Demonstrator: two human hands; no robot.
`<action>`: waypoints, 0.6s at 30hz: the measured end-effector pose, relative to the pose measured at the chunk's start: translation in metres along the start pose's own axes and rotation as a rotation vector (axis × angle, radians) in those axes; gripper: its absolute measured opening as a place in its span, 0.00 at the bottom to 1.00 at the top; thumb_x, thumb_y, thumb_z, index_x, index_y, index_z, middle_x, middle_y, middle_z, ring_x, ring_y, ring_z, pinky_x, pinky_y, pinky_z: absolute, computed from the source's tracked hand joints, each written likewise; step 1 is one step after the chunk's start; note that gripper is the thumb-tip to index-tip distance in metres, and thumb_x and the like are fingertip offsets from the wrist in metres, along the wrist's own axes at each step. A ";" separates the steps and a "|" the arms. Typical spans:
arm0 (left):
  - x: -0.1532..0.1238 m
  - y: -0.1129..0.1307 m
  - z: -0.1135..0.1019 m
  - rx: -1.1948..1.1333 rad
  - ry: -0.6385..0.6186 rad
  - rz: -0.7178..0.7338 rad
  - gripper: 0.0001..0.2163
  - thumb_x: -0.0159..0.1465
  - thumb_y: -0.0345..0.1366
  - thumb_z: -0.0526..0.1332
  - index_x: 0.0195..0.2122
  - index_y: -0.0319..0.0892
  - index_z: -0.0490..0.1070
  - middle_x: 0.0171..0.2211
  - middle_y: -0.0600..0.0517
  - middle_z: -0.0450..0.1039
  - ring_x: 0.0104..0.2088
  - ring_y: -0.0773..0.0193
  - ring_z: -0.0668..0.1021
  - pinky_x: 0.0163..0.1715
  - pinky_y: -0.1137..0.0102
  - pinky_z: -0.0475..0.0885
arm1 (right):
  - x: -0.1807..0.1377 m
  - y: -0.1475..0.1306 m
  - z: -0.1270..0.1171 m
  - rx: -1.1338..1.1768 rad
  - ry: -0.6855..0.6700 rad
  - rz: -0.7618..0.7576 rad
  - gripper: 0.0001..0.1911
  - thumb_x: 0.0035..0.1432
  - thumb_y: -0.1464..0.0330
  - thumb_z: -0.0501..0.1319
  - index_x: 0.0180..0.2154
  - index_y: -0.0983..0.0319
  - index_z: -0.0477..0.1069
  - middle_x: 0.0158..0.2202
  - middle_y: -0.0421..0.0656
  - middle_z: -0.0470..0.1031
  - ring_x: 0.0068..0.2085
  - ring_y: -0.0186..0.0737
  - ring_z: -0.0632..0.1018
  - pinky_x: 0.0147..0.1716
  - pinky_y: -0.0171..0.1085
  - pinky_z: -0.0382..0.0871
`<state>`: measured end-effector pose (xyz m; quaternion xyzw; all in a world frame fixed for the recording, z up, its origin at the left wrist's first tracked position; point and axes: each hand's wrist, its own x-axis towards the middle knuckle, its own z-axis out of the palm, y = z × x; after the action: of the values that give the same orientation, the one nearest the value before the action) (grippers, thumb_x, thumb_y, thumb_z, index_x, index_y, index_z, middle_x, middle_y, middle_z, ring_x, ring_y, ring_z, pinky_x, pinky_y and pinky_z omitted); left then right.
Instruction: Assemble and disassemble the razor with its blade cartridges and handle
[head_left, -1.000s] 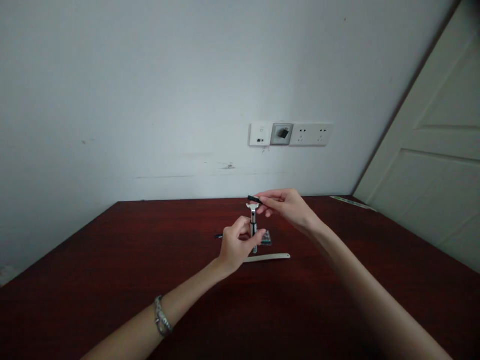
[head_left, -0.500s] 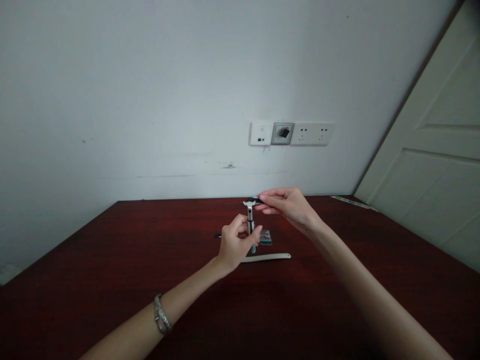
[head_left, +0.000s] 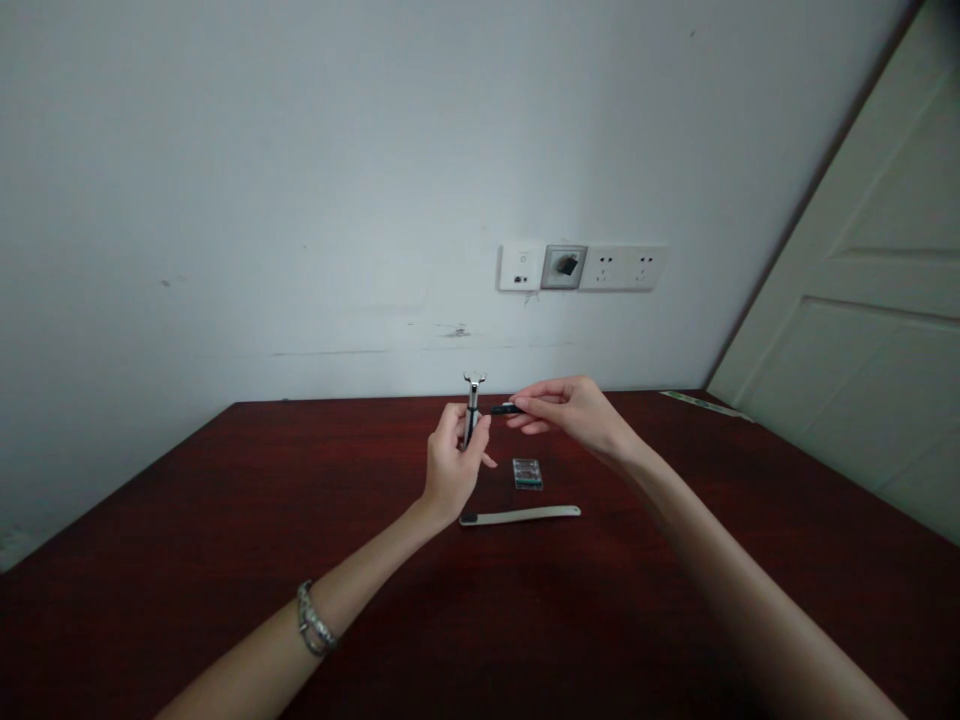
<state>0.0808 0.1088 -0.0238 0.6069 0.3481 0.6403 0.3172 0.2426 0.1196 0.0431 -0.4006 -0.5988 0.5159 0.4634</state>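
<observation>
In the head view, my left hand [head_left: 450, 468] is closed around a silver and black razor handle [head_left: 473, 394], held upright with its bare forked top showing. Just to the right, my right hand [head_left: 581, 412] pinches a small black razor head [head_left: 503, 409] between thumb and fingertips. A gap separates the razor head from the fork. Below the hands, a small clear plastic case [head_left: 527, 474] with a teal edge lies on the table. Nearer to me is a long, thin, pale strip [head_left: 529, 515] with a dark left end.
The dark red wooden table [head_left: 300, 560] reaches back to a white wall [head_left: 300, 200] with sockets [head_left: 622, 268] on it. A green and white strip [head_left: 705, 405] lies at the back right edge, beside a pale panelled door [head_left: 870, 280].
The razor head has come off the handle's fork. My left hand has moved left and slightly up with the handle, while my right hand has stayed nearly in place holding the razor head.
</observation>
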 end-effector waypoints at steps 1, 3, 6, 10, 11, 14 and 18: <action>0.000 0.000 0.001 -0.009 0.003 -0.005 0.10 0.60 0.42 0.58 0.34 0.41 0.63 0.22 0.60 0.61 0.16 0.76 0.67 0.15 0.78 0.71 | 0.000 0.000 0.000 0.004 -0.003 -0.003 0.10 0.45 0.67 0.67 0.30 0.67 0.76 0.25 0.48 0.78 0.30 0.40 0.80 0.31 0.36 0.76; -0.001 0.001 0.002 -0.025 0.003 -0.020 0.11 0.59 0.42 0.58 0.36 0.40 0.64 0.22 0.60 0.61 0.16 0.76 0.67 0.14 0.78 0.71 | 0.000 0.001 0.000 0.013 -0.020 -0.006 0.10 0.45 0.66 0.67 0.30 0.67 0.76 0.25 0.47 0.78 0.30 0.39 0.80 0.30 0.35 0.76; -0.002 0.003 0.003 -0.028 0.006 -0.045 0.12 0.59 0.43 0.58 0.37 0.40 0.65 0.21 0.60 0.60 0.15 0.76 0.67 0.12 0.78 0.69 | 0.000 0.001 -0.001 0.018 -0.045 -0.005 0.10 0.45 0.66 0.67 0.30 0.67 0.76 0.25 0.47 0.79 0.30 0.39 0.80 0.30 0.34 0.76; 0.000 0.003 0.002 -0.016 0.035 -0.061 0.12 0.57 0.43 0.60 0.35 0.39 0.66 0.21 0.60 0.60 0.14 0.76 0.67 0.11 0.80 0.67 | 0.000 0.002 0.000 0.012 -0.053 0.002 0.10 0.45 0.66 0.67 0.29 0.67 0.75 0.25 0.47 0.78 0.30 0.39 0.80 0.30 0.34 0.76; 0.000 0.003 0.002 -0.016 0.033 -0.064 0.12 0.57 0.43 0.60 0.35 0.39 0.66 0.21 0.61 0.60 0.13 0.76 0.67 0.10 0.80 0.66 | 0.000 0.002 0.000 0.009 -0.056 0.004 0.10 0.45 0.66 0.67 0.29 0.67 0.75 0.25 0.47 0.78 0.30 0.39 0.80 0.30 0.34 0.76; 0.000 0.001 0.002 -0.041 0.009 -0.084 0.12 0.58 0.43 0.60 0.33 0.38 0.67 0.17 0.62 0.57 0.12 0.75 0.66 0.10 0.79 0.66 | 0.000 0.002 0.000 0.004 -0.074 -0.001 0.11 0.45 0.66 0.67 0.29 0.67 0.75 0.25 0.47 0.78 0.30 0.39 0.80 0.30 0.34 0.76; 0.001 0.000 0.002 -0.084 -0.002 -0.119 0.13 0.57 0.44 0.60 0.34 0.38 0.68 0.15 0.63 0.55 0.11 0.74 0.66 0.09 0.78 0.65 | 0.000 0.003 0.000 -0.005 -0.091 -0.015 0.10 0.45 0.66 0.67 0.29 0.67 0.75 0.25 0.47 0.78 0.30 0.40 0.80 0.31 0.36 0.76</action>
<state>0.0826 0.1102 -0.0235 0.5719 0.3562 0.6337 0.3800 0.2427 0.1202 0.0399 -0.3735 -0.6236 0.5285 0.4385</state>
